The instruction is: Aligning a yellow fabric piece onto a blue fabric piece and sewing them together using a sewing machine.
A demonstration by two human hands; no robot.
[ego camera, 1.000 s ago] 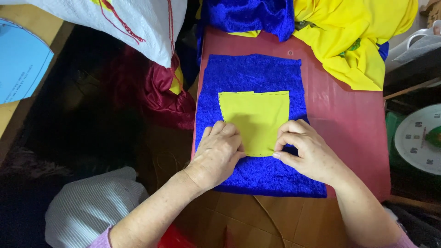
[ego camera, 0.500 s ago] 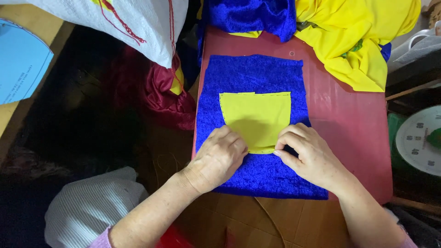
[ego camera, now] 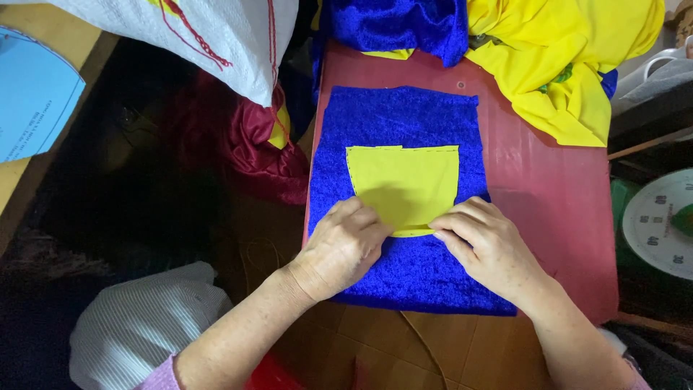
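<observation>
My left hand (ego camera: 345, 245) and right hand (ego camera: 485, 245) lie flat, fingers together, pressing the near edge of the thin yellow pocket-shaped fabric piece (ego camera: 404, 184), which sits on the fuzzy blue velvet panel (ego camera: 404, 115) on the red worktop (ego camera: 548, 195). It feels light and limp, likely to shift; edges are where I'd pinch. Far left of my left hand lies a pale blue printed paper sheet (ego camera: 32, 101); right of my right hand, a round white scale dial (ego camera: 660, 224).
</observation>
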